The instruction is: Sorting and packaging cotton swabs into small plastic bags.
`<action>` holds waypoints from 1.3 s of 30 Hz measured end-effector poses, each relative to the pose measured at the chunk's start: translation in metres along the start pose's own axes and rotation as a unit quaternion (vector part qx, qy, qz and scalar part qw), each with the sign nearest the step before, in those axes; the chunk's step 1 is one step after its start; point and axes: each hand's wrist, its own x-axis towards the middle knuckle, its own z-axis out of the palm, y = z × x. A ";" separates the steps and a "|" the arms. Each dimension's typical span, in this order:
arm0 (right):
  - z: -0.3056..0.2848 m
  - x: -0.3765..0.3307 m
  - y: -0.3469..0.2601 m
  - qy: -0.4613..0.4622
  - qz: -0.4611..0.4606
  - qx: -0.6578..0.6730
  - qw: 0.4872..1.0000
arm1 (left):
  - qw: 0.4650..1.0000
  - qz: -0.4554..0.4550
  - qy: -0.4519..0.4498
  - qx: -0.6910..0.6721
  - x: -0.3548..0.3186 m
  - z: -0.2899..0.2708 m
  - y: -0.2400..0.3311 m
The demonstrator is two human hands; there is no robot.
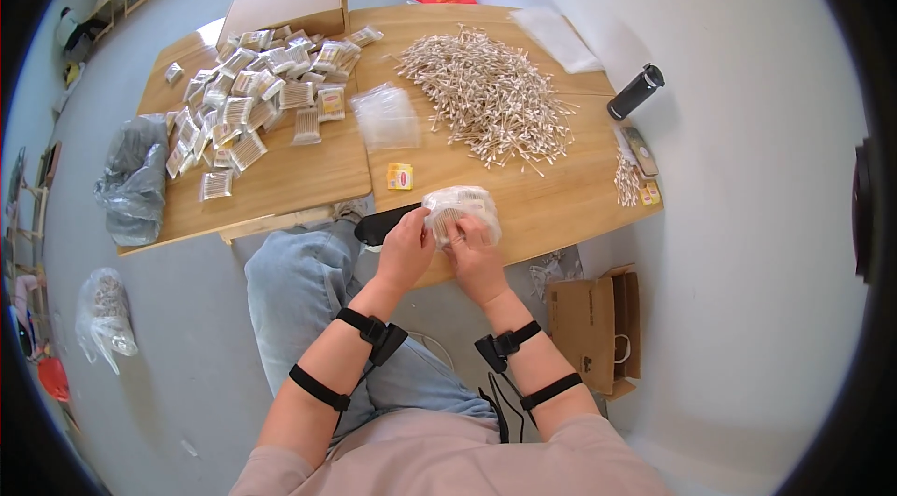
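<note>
At the table's front edge, both hands are closed on a clear plastic bag of cotton swabs (475, 203). My left hand (406, 244) pinches its left side. The fingers of my right hand (475, 258) press on its front, partly covering the swabs. Just beyond the bag lies a small yellow and white card (400, 176). Farther off are a stack of flat clear bags (385, 117) and a large heap of loose cotton swabs (491, 94). Many packed swab bags (252, 96) are piled on the left.
A cardboard box (285, 6) stands behind the packs, a grey plastic bag (133, 180) at the left edge. On the right are a black bottle (637, 92), clear film (559, 38) and a few swabs (627, 180). An open carton (589, 328) sits on the floor.
</note>
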 end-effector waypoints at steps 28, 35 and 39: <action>0.025 0.039 0.046 -0.107 -0.076 -0.110 0.985 | 0.992 -0.092 -0.091 -0.010 0.067 -0.053 -0.003; 0.032 0.046 0.013 -0.147 0.012 -0.118 0.982 | 0.921 -0.135 0.097 0.352 0.140 -0.107 -0.134; 0.029 0.033 0.020 -0.144 0.009 -0.092 0.985 | 0.928 -0.161 0.031 0.334 0.134 -0.113 -0.156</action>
